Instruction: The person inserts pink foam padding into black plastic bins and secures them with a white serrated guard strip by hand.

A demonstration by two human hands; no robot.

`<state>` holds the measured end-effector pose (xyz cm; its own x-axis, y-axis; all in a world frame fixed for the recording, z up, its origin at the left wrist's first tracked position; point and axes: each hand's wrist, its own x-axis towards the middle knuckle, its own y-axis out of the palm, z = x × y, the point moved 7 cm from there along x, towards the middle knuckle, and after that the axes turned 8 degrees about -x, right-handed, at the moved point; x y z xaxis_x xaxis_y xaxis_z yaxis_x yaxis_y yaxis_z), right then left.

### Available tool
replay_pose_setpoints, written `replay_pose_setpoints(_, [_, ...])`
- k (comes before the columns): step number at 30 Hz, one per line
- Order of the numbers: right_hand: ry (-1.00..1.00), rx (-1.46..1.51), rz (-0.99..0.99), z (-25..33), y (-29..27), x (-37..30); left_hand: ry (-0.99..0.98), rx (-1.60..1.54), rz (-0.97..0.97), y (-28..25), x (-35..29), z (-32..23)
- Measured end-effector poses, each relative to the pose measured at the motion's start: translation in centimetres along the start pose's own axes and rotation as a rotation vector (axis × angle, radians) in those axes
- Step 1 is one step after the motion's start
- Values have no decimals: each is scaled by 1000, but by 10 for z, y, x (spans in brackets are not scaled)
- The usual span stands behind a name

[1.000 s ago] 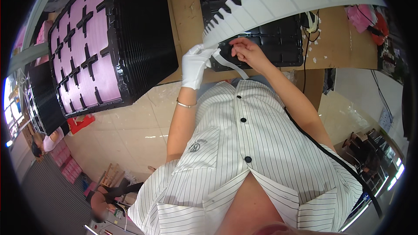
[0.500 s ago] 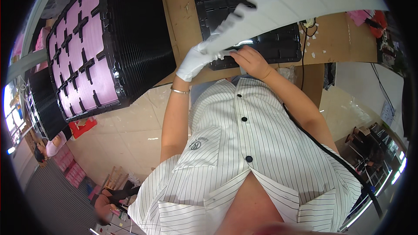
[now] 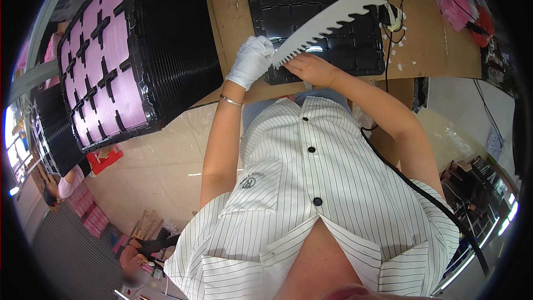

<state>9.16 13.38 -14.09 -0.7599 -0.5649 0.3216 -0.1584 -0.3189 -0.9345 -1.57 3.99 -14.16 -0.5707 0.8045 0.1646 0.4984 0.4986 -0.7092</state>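
Note:
A long white strip (image 3: pixel 350 8) with a saw-toothed lower edge rises from between my hands toward the upper right. My left hand (image 3: pixel 254 62), in a white glove, is closed at the strip's narrow lower end. Bare and bent, the fingers of my right hand (image 3: pixel 312 70) are drawn together against the strip's edge close to that end. Whatever lies between these fingertips is hidden. Beneath the strip, a shiny black moulded plastic tray (image 3: pixel 347 50) lies on the brown tabletop, partly covered by the strip and my right hand.
A tall stack of black trays (image 3: pixel 177 39) with pink panels (image 3: pixel 102 72) stands left of my left hand. A black cable (image 3: pixel 387 80) hangs over the table's near edge. White scraps (image 3: pixel 395 50), pink plastic (image 3: pixel 456 5) and a red bag (image 3: pixel 482 25) lie right. Other people are at lower left.
The white strip has swung and turned, so its toothed edge now faces downward and it looks narrower. My left hand has risen slightly; my right hand has shifted a little left.

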Motion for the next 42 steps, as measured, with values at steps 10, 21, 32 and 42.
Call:
replay_pose_setpoints(10, [758,610,-14,-45,9,-21,-305,-445,225,-13,2,-12])
replay_pose_setpoints(21, [1244,1341,-238,-54,-35,-42,-729,-1111,-101,14,20,-24])
replay_pose_setpoints(32, [1254,765,-221,-51,-45,-52,-720,-1082,-73,26,28,-33])
replay_pose_setpoints(42, [1267,440,-231,-114,-90,-168,-814,-1053,-106,31,20,-36])
